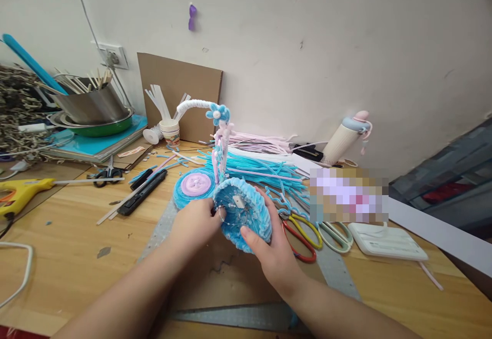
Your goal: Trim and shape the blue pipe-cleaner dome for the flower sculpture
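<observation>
A bowl-shaped cover of fluffy light-blue pipe cleaners is held tilted, its hollow inside facing me. My right hand grips it from the right, thumb over the lower rim and fingers behind. Inside sit a small white block and thin, shiny wire with clear bits along it. At the left rim, my left hand pinches the wire; its fingertips are partly hidden. Just behind stands a pipe-cleaner lamp-like stand with a round blue-and-pink base, a white curved arm and a blue flower.
Blue pipe cleaners lie behind the cover. Red- and yellow-handled scissors, green-handled scissors and a white power bank are on the right. Leftward are a black cutter, a yellow glue gun and a metal pot.
</observation>
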